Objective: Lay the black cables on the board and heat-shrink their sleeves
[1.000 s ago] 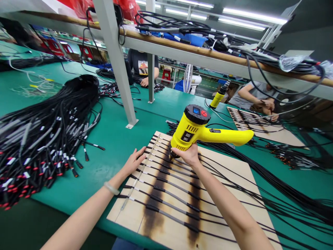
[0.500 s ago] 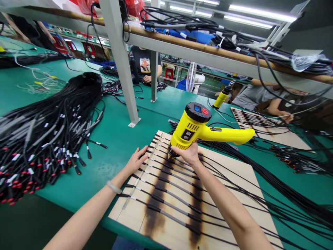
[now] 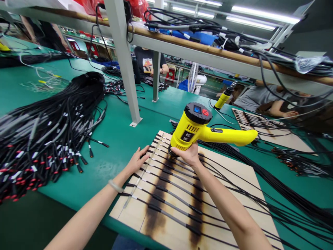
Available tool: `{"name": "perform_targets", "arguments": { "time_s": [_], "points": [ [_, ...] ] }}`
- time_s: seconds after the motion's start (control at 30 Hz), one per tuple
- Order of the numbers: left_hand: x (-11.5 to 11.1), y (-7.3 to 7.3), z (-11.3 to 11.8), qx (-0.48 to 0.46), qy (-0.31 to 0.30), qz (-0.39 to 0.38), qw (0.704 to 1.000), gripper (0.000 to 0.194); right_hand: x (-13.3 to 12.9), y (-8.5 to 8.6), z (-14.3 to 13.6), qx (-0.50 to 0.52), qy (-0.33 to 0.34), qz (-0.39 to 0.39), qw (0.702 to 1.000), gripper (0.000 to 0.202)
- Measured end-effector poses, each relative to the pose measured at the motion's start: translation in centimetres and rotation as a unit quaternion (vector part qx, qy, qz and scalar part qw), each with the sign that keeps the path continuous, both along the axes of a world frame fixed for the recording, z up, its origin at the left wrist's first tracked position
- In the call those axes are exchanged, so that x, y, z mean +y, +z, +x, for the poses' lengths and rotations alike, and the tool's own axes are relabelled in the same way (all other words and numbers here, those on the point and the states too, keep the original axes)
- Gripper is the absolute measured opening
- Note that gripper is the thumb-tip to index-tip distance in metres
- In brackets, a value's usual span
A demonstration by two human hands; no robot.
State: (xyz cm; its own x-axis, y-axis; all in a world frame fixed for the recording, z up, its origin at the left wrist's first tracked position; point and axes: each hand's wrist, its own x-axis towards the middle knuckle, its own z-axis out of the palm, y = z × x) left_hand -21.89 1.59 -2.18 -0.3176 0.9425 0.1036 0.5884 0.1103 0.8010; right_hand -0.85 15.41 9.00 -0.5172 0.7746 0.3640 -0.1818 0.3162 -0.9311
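The right hand (image 3: 191, 155) grips a yellow heat gun (image 3: 198, 130), nozzle down, toward twelve o'clock on a scorched board (image 3: 127, 217) lined with cables (image 3: 154, 208). The left hand (image 3: 137, 161), fingers spread, rests at its ten-o'clock edge. Beyond stretches the green worktop (image 3: 109, 166): cable bundle (image 3: 59, 111) at ten, overhead shelf (image 3: 187, 52) and fan (image 3: 193, 78) at twelve.
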Motion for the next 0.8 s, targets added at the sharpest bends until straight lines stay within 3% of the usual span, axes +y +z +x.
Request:
{"name": "perform_targets", "arguments": {
  "time_s": [0.53, 0.8],
  "points": [
    [-0.05, -0.37, -0.07, 0.016, 0.000, 0.007, 1.000, 0.083, -0.28, -0.42, 0.11, 0.000, -0.010, 0.012, 1.000, 0.050],
    [0.00, -0.33, 0.00, 0.007, 0.003, 0.008, 1.000, 0.083, -0.32, -0.16, 0.24, -0.008, -0.007, 0.018, 1.000, 0.041]
  ]
}}
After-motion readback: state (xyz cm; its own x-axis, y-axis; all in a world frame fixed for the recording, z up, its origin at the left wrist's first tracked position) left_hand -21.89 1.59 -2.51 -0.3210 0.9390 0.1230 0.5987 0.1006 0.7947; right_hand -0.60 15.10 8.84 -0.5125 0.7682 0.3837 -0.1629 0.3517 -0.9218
